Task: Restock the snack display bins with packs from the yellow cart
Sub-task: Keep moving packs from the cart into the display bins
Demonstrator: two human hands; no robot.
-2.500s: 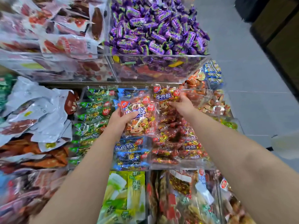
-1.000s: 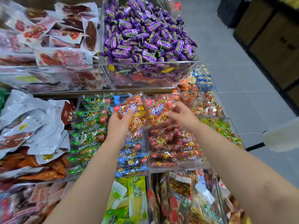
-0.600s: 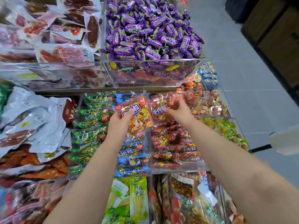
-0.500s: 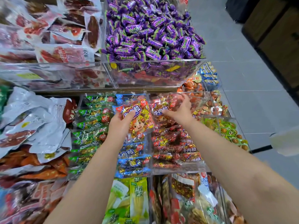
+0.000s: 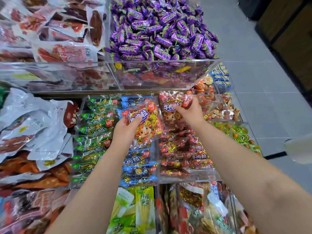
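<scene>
Our left hand (image 5: pixel 124 132) gripped the orange 牛肉粒 pack (image 5: pixel 147 128)! Our right hand (image 5: pixel 190 114) pinched the red 牛肉粒 pack (image 5: pixel 169 105).

Floor (image 5: pixel 253 48): grey tiles with pale joints, filling the right side, near to far.
Cabinet (image 5: pixel 290 31): dark brown wood, black edges, far right, standing on the floor.
White object (image 5: pixel 298 147): blurred, at the right edge; kind unclear.
Black strip (image 5: pixel 273 154): on the floor, just left of the white object.

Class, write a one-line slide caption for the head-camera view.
Left hand grips an orange-labelled snack pack; right hand holds a red pack at the back of a clear bin.
</scene>
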